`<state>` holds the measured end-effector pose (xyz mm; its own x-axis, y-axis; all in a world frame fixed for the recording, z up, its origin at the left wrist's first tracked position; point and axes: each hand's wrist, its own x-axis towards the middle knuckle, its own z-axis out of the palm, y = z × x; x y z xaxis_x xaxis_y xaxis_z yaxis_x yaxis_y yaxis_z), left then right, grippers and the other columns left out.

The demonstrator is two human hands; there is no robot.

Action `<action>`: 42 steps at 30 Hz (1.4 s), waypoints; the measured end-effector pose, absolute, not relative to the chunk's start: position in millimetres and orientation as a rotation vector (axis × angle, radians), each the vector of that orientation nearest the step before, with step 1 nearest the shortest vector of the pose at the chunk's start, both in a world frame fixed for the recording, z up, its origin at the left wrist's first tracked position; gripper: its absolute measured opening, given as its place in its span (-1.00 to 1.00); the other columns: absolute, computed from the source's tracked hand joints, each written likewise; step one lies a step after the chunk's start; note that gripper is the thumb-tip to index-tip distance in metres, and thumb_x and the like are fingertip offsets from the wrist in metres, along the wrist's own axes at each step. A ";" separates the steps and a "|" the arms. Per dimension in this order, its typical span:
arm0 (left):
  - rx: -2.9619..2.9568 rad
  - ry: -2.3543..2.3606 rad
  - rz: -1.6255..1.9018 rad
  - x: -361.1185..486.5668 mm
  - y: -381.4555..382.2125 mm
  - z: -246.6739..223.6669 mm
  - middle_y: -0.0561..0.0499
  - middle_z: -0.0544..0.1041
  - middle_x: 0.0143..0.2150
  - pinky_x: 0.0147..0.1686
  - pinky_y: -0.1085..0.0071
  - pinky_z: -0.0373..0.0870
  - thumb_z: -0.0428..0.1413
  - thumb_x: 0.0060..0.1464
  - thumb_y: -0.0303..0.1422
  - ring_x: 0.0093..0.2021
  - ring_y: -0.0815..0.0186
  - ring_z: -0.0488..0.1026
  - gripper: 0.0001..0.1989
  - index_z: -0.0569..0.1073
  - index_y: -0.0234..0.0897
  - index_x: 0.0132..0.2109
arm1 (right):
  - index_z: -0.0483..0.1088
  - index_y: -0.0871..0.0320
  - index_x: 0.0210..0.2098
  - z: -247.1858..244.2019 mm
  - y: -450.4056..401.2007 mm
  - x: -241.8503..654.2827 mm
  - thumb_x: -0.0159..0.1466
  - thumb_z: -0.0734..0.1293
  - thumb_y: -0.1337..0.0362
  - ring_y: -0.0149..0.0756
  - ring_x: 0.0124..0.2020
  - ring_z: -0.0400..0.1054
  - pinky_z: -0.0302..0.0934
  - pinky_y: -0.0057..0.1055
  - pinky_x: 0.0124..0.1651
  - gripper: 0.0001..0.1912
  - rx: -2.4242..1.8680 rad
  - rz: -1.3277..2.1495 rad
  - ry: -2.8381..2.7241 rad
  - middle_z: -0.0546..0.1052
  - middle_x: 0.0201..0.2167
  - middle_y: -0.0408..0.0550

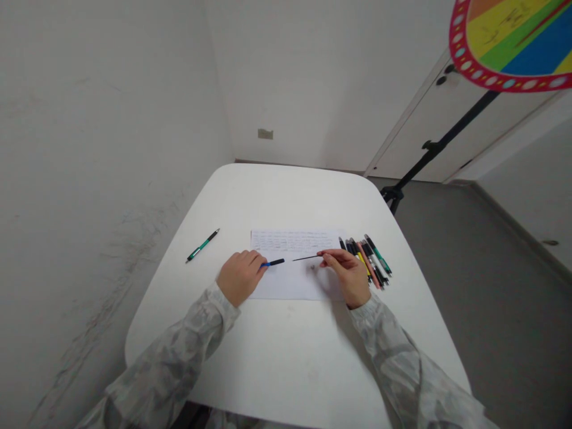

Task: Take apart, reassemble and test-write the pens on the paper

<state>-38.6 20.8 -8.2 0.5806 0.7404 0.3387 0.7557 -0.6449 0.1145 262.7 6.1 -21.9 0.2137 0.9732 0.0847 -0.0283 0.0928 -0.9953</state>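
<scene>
My left hand point(241, 276) is closed around a blue pen barrel point(273, 263), whose black end points right. Facing it across a small gap is a thin dark pen refill point(306, 258), pinched by the thumb and forefinger of my right hand point(347, 273). Just below the refill, near my right fingers, shows a small greyish piece point(312, 267), too small to name; whether it is held or lies on the paper I cannot tell. Both hands are over a sheet of paper point(286, 286) with rows of handwriting across its upper part.
Several pens point(374, 262) lie bunched to the right of my right hand. A green and black pen point(202, 245) lies alone at the left of the white table point(290, 357). Beyond the table's right side stands a colourful wheel point(513, 44) on a black stand point(429, 156).
</scene>
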 end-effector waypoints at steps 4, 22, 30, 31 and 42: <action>-2.740 -1.215 -0.715 -36.9 16.1 -3.0 -0.10 0.61 -0.14 -0.19 0.22 0.36 0.01 0.51 -0.29 -0.18 0.19 0.50 -0.78 0.52 -0.26 -0.04 | 0.67 0.10 -0.28 -21.0 7.7 263.8 0.17 0.60 0.04 -0.28 -0.42 0.53 0.50 -0.26 -0.25 -0.72 -1.199 0.985 -1.051 0.73 -0.25 0.05; -2.773 -1.085 -0.783 -6.8 12.1 6.7 -0.06 0.61 -0.19 -0.23 0.21 0.32 0.01 0.52 -0.29 -0.22 0.20 0.50 -0.77 0.51 -0.28 -0.06 | 0.71 0.07 -0.26 -26.3 -3.4 240.2 0.18 0.60 0.03 -0.17 -0.28 0.60 0.52 -0.21 -0.10 -0.73 -1.199 1.103 -1.201 0.74 -0.24 0.04; -2.761 -1.083 -0.833 -2.6 12.5 0.4 -0.04 0.59 -0.19 -0.20 0.24 0.38 0.00 0.52 -0.30 -0.23 0.22 0.51 -0.78 0.50 -0.28 -0.06 | 0.69 0.09 -0.31 -27.4 -1.7 243.4 0.15 0.61 -0.01 -0.20 -0.31 0.57 0.50 -0.24 -0.13 -0.69 -1.233 1.123 -1.202 0.72 -0.31 0.01; -2.759 -1.081 -0.827 -2.6 12.6 -0.2 -0.04 0.59 -0.19 -0.20 0.24 0.38 0.00 0.52 -0.30 -0.23 0.23 0.52 -0.78 0.50 -0.28 -0.05 | 0.69 0.09 -0.31 -27.7 -1.8 244.3 0.15 0.60 -0.02 -0.20 -0.32 0.56 0.50 -0.25 -0.14 -0.68 -1.235 1.131 -1.211 0.71 -0.32 0.01; -2.798 -1.133 -0.903 1.6 11.2 -8.5 -0.08 0.56 -0.14 -0.17 0.26 0.50 -0.10 0.55 -0.31 -0.21 0.23 0.53 -0.72 0.48 -0.31 -0.03 | 0.67 0.06 -0.33 -20.1 -7.8 241.5 0.26 0.53 0.01 -0.14 -0.24 0.58 0.48 -0.19 -0.02 -0.75 -1.288 0.860 -1.364 0.71 -0.31 0.00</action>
